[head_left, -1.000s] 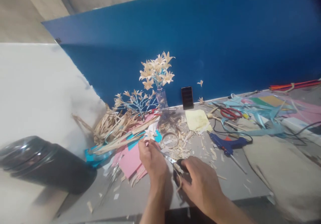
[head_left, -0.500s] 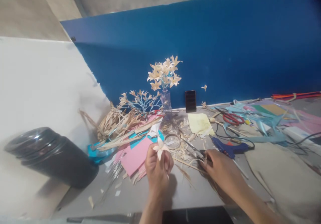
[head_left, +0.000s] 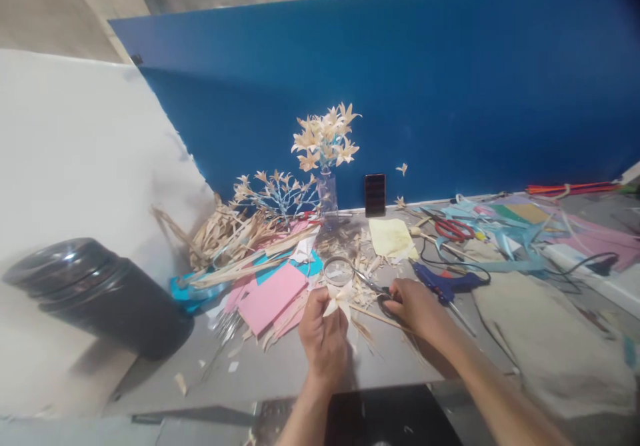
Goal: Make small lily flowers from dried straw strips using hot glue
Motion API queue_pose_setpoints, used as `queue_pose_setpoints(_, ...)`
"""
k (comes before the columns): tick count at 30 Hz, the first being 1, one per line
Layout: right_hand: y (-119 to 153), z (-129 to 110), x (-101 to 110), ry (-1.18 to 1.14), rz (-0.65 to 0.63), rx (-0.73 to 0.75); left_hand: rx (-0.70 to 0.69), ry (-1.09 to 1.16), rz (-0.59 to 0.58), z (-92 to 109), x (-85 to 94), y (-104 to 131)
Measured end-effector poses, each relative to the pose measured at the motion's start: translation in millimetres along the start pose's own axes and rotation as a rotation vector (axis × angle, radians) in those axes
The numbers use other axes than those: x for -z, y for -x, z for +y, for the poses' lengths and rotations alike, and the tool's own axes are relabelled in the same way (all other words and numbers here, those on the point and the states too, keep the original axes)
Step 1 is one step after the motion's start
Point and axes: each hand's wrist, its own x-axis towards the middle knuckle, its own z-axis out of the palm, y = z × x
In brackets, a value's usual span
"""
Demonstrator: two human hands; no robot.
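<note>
My left hand (head_left: 324, 336) is closed around a pale husk flower (head_left: 338, 301), whose pointed petals open above the fingers. Just to its right, my right hand (head_left: 417, 309) has its fingers on the dark handles of a pair of scissors (head_left: 371, 282). The metal blades point left and away from me, over cut husk scraps (head_left: 367, 293). A roll of tape (head_left: 337, 271) lies by the blade tips. Below the scissors a thin stick (head_left: 377, 315) runs between the two hands.
Behind stands a clear bottle (head_left: 327, 199) of husk flowers (head_left: 325, 136), beside a phone (head_left: 375, 195). Pink paper (head_left: 273, 299) and dried husks (head_left: 225, 233) lie left, near a black flask (head_left: 110, 299). At right are a blue glue gun (head_left: 447, 283), red-handled scissors (head_left: 454, 229) and a beige cloth (head_left: 545, 339).
My right hand has moved left and up, and its fingers have closed on the scissors' handles. The flower in my left hand has shifted right and tilted. The view has shifted slightly.
</note>
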Motion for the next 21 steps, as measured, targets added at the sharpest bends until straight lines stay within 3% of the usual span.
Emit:
queue_pose_setpoints(3, 0, 0, 11, -0.071, -0.049, 0.026, 0.018, 0.067, -0.068, 0, -3.3, 1)
queue_pose_setpoints(5, 8, -6, 21, -0.072, 0.011, 0.016, 0.084, 0.159, -0.092, 2, -8.1, -1)
queue_pose_setpoints(8, 32, -26, 34, -0.158, 0.257, 0.026, 0.089, 0.208, 0.002, 2, -14.6, -5)
queue_pose_setpoints(10, 51, -46, 38, -0.413, 0.244, 0.133, 0.051, 0.162, 0.066, -2, -16.2, -6)
queue_pose_setpoints(12, 65, -64, 35, -0.624, 0.107, 0.256, 0.015, 0.074, 0.090, -6, -15.5, -6)
queue_pose_setpoints(13, 69, -72, 32, -0.663, 0.112, 0.285, 0.001, 0.024, 0.088, -8, -14.6, -5)
queue_pose_setpoints(17, 70, -84, 16, -0.708, 0.209, 0.375, -0.004, -0.105, 0.051, -11, -12.9, 4)
queue_pose_setpoints(21, 70, -80, 11, -0.771, 0.304, 0.378, 0.085, -0.031, -0.001, -2, -15.5, 5)
